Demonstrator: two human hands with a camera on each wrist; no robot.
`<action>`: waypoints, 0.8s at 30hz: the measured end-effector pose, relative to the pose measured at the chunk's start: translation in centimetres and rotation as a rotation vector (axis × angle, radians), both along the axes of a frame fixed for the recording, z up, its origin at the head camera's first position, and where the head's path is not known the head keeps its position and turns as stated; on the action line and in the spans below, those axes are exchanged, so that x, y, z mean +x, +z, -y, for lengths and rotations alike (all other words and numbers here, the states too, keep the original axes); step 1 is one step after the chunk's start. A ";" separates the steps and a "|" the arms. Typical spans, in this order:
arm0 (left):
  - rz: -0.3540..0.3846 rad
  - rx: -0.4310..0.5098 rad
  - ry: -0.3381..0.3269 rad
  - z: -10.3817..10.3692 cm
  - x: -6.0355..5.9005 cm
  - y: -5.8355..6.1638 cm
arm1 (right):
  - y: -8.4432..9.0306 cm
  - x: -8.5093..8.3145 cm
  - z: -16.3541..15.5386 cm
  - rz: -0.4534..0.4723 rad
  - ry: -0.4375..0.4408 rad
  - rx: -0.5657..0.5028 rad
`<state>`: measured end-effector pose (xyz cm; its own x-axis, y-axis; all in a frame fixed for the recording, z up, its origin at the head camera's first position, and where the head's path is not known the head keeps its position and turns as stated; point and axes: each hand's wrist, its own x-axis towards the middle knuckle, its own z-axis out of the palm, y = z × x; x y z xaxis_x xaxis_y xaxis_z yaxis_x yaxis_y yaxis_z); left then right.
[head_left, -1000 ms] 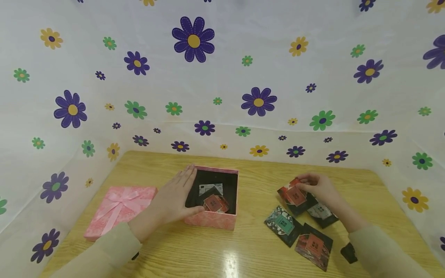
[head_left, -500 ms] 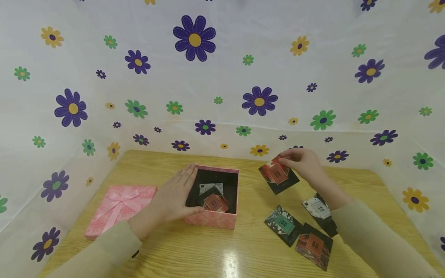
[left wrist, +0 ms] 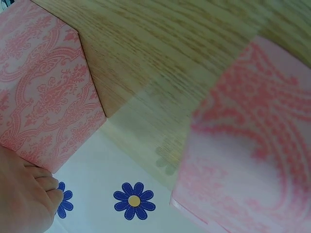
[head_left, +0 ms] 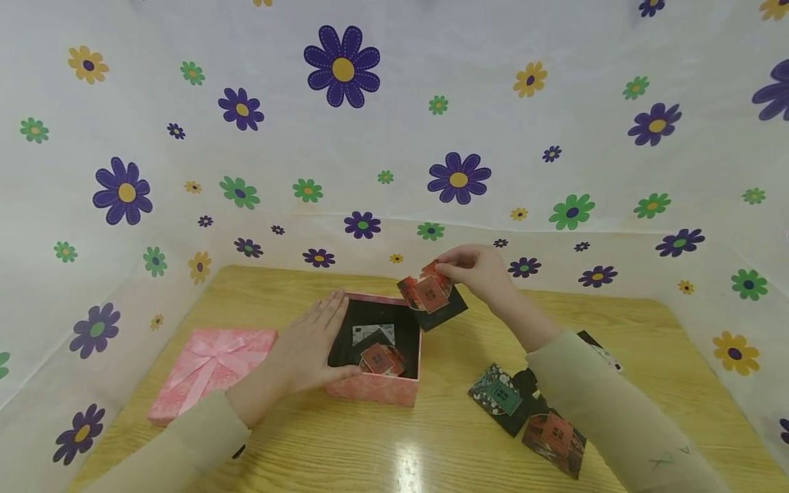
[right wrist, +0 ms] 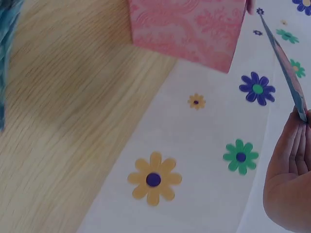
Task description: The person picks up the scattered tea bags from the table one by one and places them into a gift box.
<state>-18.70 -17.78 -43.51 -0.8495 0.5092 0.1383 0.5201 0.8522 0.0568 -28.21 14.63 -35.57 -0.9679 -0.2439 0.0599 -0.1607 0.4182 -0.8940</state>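
My right hand point(head_left: 483, 274) pinches a flat square red-and-black packet point(head_left: 431, 298) by its upper corner, between thumb and fingers. The packet hangs tilted and overlaps the right back corner of the open pink box point(head_left: 372, 392) in the head view; the right wrist view shows the packet point(right wrist: 287, 68) edge-on, thin. Along the box's left rim lies my left hand point(head_left: 302, 349), fingers straight, with the thumb reaching over the front corner. Inside the black-lined box are a red-and-black packet point(head_left: 380, 359) and a grey-white one point(head_left: 372, 333) partly beneath it.
Left of the box sits its pink lid point(head_left: 216, 370) with a ribbon bow. On the table at right lie a green-labelled packet point(head_left: 502, 397), a red-labelled packet point(head_left: 555, 441) and a white-and-black packet point(head_left: 600, 350), mostly hidden by my right sleeve. A flowered cloth point(head_left: 394, 137) surrounds the table.
My right hand has lifted the red-and-black packet from among the others at right and carried it left to the box. My left hand and the box have stayed put.
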 end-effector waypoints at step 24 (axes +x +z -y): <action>0.017 0.019 0.014 0.0 0.1 -0.1 | -4.2 1.7 7.2 -0.011 0.190 0.135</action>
